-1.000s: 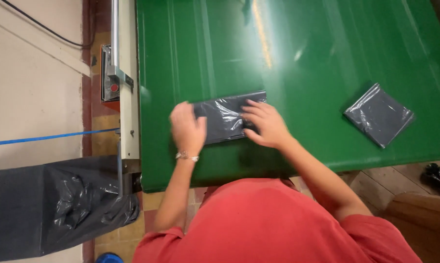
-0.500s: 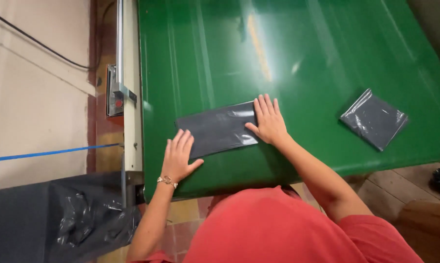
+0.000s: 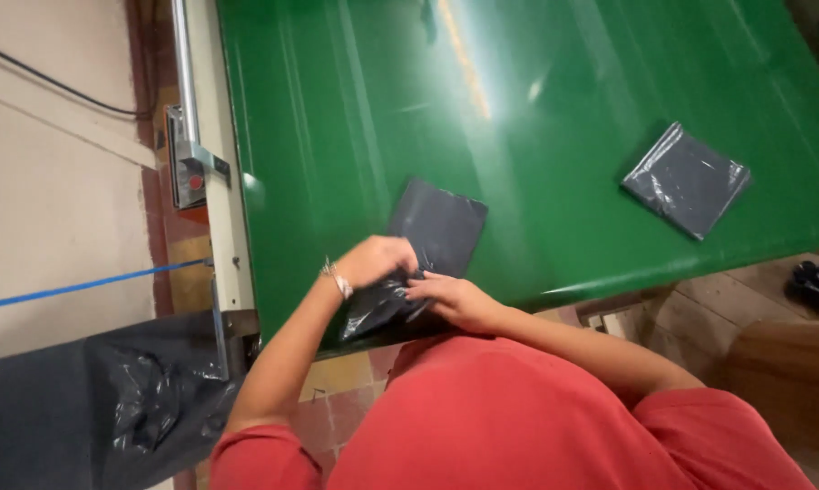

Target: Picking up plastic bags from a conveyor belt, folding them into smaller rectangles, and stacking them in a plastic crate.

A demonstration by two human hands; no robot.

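Your left hand (image 3: 373, 260) is curled over the near end of the dark bag (image 3: 423, 259), pinching the gathered plastic, and your right hand (image 3: 450, 298) grips the same bunched end from just below, fingers tucked into the crumple. The bag lies directly under and ahead of both hands at the near edge of the green counter (image 3: 536, 136), its far half flat, its near half rumpled and hanging slightly over the edge. To fold it cleanly, I judge you should keep both hands close together on that end, draw the plastic taut so the wrinkles run out, and bring the edge over square with the flat part beyond your fingers; press out trapped air with a flat palm before creasing. Well off to the right of your right hand sits a folded bag (image 3: 686, 180), a fair guide for shape. Left of your left hand, below the counter's edge, a large black sack (image 3: 110, 408) hangs.
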